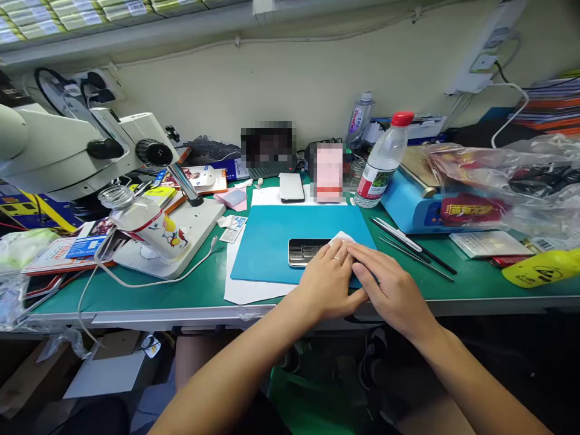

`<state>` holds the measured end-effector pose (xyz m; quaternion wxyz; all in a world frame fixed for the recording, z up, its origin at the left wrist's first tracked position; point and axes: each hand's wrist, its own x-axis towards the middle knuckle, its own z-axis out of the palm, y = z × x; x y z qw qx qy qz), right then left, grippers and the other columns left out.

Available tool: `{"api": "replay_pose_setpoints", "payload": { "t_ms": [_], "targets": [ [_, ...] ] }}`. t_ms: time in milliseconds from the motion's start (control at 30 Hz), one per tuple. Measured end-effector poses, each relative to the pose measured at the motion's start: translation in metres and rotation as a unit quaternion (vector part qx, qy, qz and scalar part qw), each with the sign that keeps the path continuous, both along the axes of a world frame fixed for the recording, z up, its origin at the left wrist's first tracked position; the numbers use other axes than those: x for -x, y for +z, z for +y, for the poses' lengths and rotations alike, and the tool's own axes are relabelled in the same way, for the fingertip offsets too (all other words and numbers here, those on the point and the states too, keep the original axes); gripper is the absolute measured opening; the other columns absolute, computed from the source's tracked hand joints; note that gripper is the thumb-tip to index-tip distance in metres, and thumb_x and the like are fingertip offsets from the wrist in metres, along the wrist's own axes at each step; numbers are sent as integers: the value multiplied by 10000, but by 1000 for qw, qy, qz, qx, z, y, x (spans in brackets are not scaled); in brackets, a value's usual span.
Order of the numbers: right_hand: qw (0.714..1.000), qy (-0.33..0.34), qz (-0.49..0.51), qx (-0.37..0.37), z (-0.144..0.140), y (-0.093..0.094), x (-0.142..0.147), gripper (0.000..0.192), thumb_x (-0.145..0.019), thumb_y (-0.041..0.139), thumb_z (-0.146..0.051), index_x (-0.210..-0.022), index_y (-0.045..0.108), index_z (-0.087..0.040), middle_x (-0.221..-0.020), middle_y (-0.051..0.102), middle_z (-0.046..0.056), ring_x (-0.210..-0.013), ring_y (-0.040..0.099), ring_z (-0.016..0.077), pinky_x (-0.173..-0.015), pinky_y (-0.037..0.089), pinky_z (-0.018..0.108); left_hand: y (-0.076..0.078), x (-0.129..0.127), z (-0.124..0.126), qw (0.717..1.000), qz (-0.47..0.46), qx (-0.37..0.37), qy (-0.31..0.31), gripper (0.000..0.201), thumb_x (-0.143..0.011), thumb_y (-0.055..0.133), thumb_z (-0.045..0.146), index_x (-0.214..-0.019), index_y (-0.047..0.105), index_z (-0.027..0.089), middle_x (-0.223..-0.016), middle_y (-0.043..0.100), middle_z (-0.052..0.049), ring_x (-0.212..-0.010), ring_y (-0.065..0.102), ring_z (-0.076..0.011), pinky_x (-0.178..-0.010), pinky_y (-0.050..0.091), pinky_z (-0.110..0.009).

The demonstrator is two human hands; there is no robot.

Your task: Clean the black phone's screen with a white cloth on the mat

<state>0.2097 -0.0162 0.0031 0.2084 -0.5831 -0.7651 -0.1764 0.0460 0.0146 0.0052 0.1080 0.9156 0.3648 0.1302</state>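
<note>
A smartphone [301,254] with a dark, reflective screen lies on the blue mat [272,229]. My left hand [328,275], with a ring on one finger, rests over the phone's right part and hides it. From under its fingertips pokes a white wipe [343,236], pinned against the phone. My right hand [389,284] meets the left at the fingertips and also closes on the wipe, its thumb tucked below the index finger. How the wipe is folded under the fingers is hidden.
Tweezers [414,258] and a pen-like tool [395,233] lie right of the mat. A water bottle [380,163] stands behind, beside a blue device [408,202]. On the left are a microscope [104,145], a glass bottle [151,226] and a white cable [154,285]. A yellow bottle [544,269] lies far right.
</note>
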Motion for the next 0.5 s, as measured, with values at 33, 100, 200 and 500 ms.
{"api": "replay_pose_setpoints", "payload": {
  "t_ms": [33,100,200,500],
  "targets": [
    [997,-1,30,71,1,0,1,464,-917,281,-466,-1322,505,-440,-1384,278,-274,-1363,255,-253,-1193,249,-17,-1,1,-1,1000,-5,-2,-1,776,-995,440,513,-1591,286,42,-1628,241,-121,-1544,152,-244,-1286,98,-355],
    [970,-1,86,227,3,0,8,542,-913,147,-587,-1397,375,-509,-1432,207,-254,-1431,235,-188,-1312,223,85,-2,10,-2,1000,-17,1,1,751,-1004,411,495,-1598,277,55,-1631,235,-108,-1545,151,-234,-1285,101,-349],
    [923,23,109,369,12,6,31,719,-838,53,-727,-1512,137,-492,-1497,39,-198,-1544,121,-52,-1417,80,378,-2,31,5,1000,-8,19,10,731,-991,405,443,-1593,287,46,-1633,223,-111,-1545,152,-231,-1284,105,-348],
    [898,80,83,425,11,18,92,1097,-694,-122,-834,-1609,-43,-234,-1468,-246,-112,-1566,-96,136,-1440,15,461,-6,75,-1,998,42,-11,40,775,-938,499,404,-1616,252,121,-1656,131,-59,-1556,86,-216,-1292,128,-385]
  ]
}}
